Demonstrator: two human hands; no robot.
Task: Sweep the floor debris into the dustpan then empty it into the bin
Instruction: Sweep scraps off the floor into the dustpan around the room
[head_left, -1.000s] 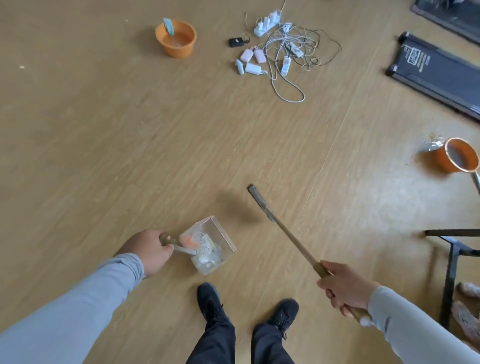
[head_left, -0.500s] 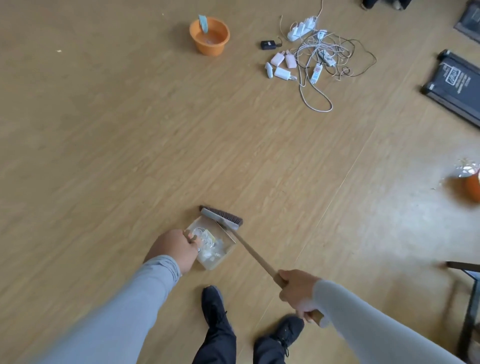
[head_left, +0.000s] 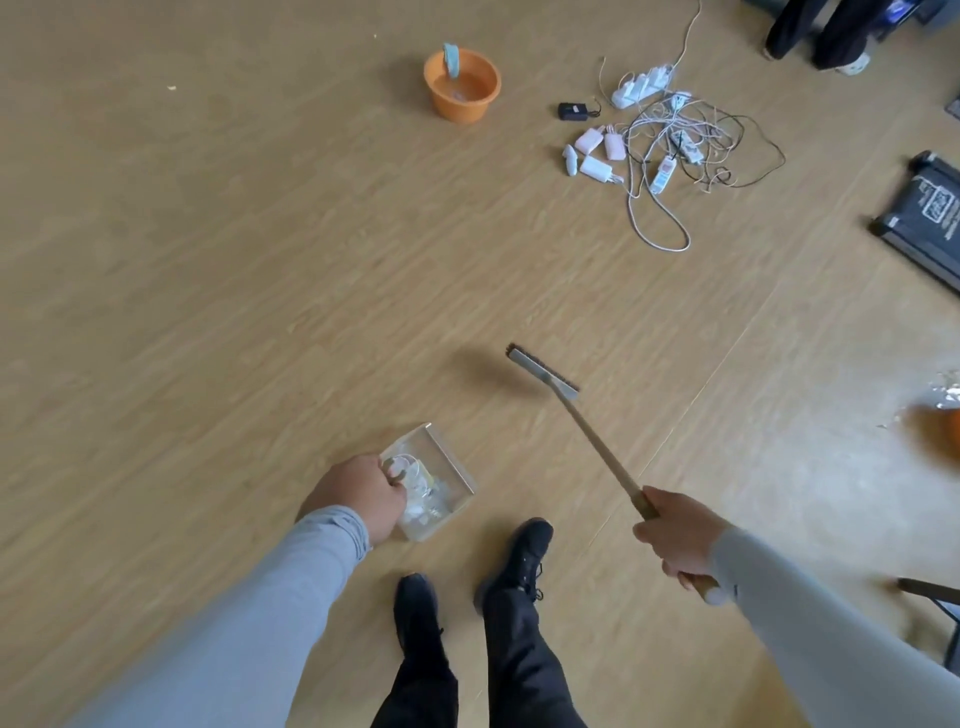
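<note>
A clear plastic dustpan (head_left: 451, 470) sits low over the wooden floor just ahead of my shoes, with white and yellowish scraps lying inside it. My left hand (head_left: 358, 493) grips its handle at the near-left corner. My right hand (head_left: 675, 535) is closed around the wooden handle of a broom (head_left: 597, 441). The broom's grey head with dark bristles (head_left: 543, 371) hovers up and to the right of the dustpan, apart from it. An orange bin (head_left: 462, 85) with a pale blue item in it stands far ahead. Crumpled shiny debris (head_left: 945, 387) lies at the right edge.
A tangle of white cables, chargers and power strips (head_left: 670, 140) lies on the floor at the far right. A black flat machine (head_left: 924, 208) sits at the right edge, beside a blurred orange object (head_left: 940, 436). Another person's dark legs (head_left: 815, 31) stand at the top right. A dark frame (head_left: 930, 592) juts in lower right.
The broom head has swung from the dustpan's mouth away to the upper right. My left hand still holds the dustpan. The view has shifted, bringing the orange bin and cables lower in frame.
</note>
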